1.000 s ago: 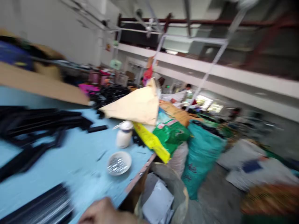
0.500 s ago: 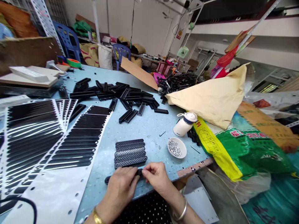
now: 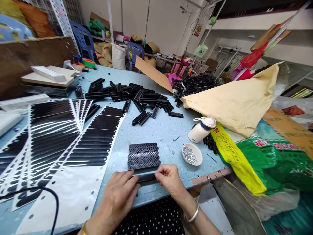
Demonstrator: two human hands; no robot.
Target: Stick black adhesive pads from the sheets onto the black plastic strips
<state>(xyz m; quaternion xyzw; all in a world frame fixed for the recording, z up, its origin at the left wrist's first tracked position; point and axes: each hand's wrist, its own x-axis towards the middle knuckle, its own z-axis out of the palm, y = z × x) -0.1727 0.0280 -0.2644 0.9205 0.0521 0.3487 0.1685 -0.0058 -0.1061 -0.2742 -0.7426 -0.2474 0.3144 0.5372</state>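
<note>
A long, narrow black plastic piece [image 3: 146, 177], smooth on top, lies at the table's front edge between my two hands. My left hand [image 3: 119, 187] has its fingers closed over the left end, hiding it. With thumb and forefinger, my right hand [image 3: 169, 179] pinches the right end. Just beyond are several black pieces with perforated tops [image 3: 143, 156], side by side in a row. To their right stands a white bowl [image 3: 200, 158] holding small shiny metal bits [image 3: 189, 154].
Sheets of black strip stickers [image 3: 90, 140] cover the left side, with a dark cable [image 3: 55, 199] over them. Black pieces [image 3: 137, 96] lie heaped farther back. A white bottle [image 3: 198, 132], brown paper [image 3: 234, 101] and a green-yellow sack [image 3: 269, 160] are at right.
My hands have spread apart along the black piece, showing more of its smooth top between them. The whole view has shifted, so the table's things appear farther right.
</note>
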